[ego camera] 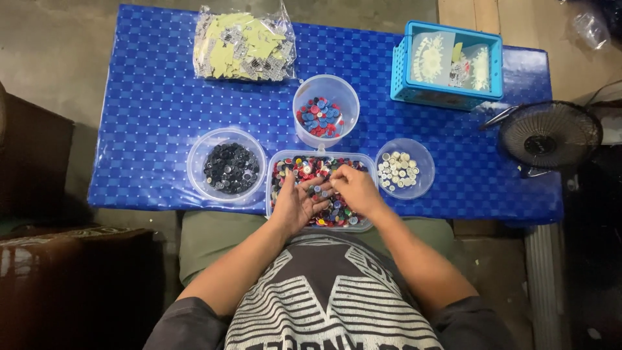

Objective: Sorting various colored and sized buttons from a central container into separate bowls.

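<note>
Table cover (162, 129): glossy blue plastic sheet, chequered weave print. Tubs (227, 165): clear smooth plastic. Buttons (321, 116): hard plastic, slightly shiny. Basket (447, 97): light blue moulded plastic, matt. Bag (243, 45): crinkled transparent film. Fan (549, 137): dark wire grille, probably metal.

Blue checked table cover (155, 104). Round tub of dark buttons (228, 167) just left of the hands; small round tub of white buttons (400, 170) just right of them. Taller clear cup of red and blue buttons (324, 114) straight beyond the hands. Clear bag of pale yellow cutouts (243, 46) far beyond, to the left. Blue slotted basket (447, 96) far beyond, to the right, holding what look like pale packets. Black fan (549, 135) well right, at the table edge. Dark brown seat (39, 162) far left.
</note>
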